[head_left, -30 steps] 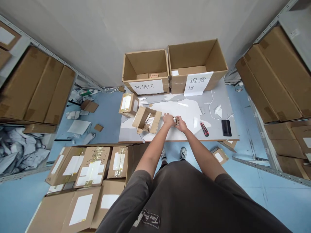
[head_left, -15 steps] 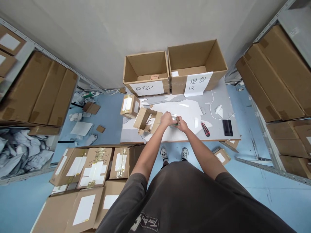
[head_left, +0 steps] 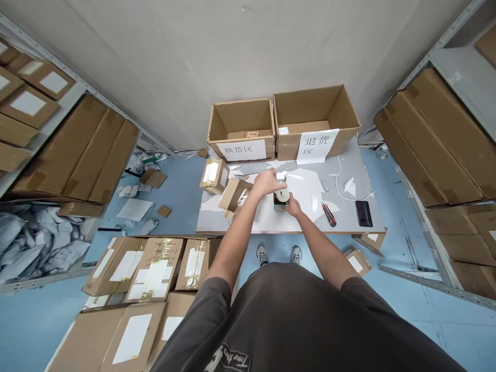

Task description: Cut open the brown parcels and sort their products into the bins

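My left hand is closed round a whitish cylindrical piece, like the top of a bottle. Just below it, a small dark box with a cream front and a greenish lower edge stands over the table. My right hand grips that box from its right side. I cannot tell whether the cylindrical piece is still partly inside the box. Left of my hands, an opened carton with white paper inside leans on the table. Behind it stands a taped carton with a white label.
Two large open cartons with paper signs stand at the table's back. A red-black box cutter and a black phone lie on the right. Paper scraps litter the tabletop. Stacked cartons sit low left; loaded shelves flank both sides.
My left hand has risen away from the right one, lifting the whitish cylindrical piece upward. More of the small box now shows. The camera view has shifted slightly.
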